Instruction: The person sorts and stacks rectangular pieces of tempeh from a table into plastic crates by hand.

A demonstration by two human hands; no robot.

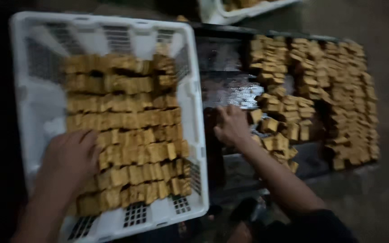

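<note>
The left hand [70, 157] lies open, palm down, on rows of golden-brown fried blocks [127, 130] packed in a white plastic crate [28, 94]. The right hand [231, 125] reaches, fingers curled, among loose blocks [275, 130] on a dark wet tray [226, 81]; whether it grips one I cannot tell. Transfer seems underway, in dim surroundings.

Two bare hands, left hand [70, 157] and right hand [231, 126], no gloves, rings or watch visible, both forearms bare, dark sleeve [314, 227] covering the right upper arm, picture motion-blurred
</note>
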